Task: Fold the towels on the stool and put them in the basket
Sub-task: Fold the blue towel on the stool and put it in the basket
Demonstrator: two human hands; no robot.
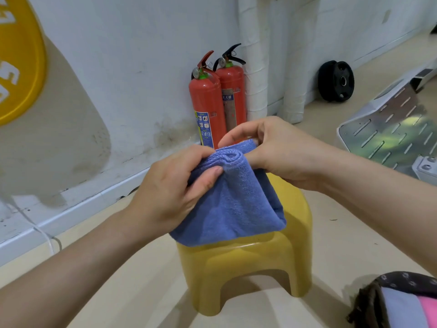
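Observation:
A blue towel (236, 204) hangs doubled over above the yellow plastic stool (260, 261), its lower fold touching the seat. My left hand (172, 188) pinches the towel's top left edge between thumb and fingers. My right hand (276, 150) grips the top right edge, fingers curled behind the cloth. At the bottom right corner stands a dark basket (373, 301) with paw-print trim, holding a folded pale blue towel (399, 308) and a pink towel (430, 311).
Two red fire extinguishers (212, 102) stand against the white wall behind the stool. A black weight plate (335, 81) leans on the wall at the right. A slotted metal panel (397, 131) lies on the floor at the right. A white cable (47, 237) trails at the left.

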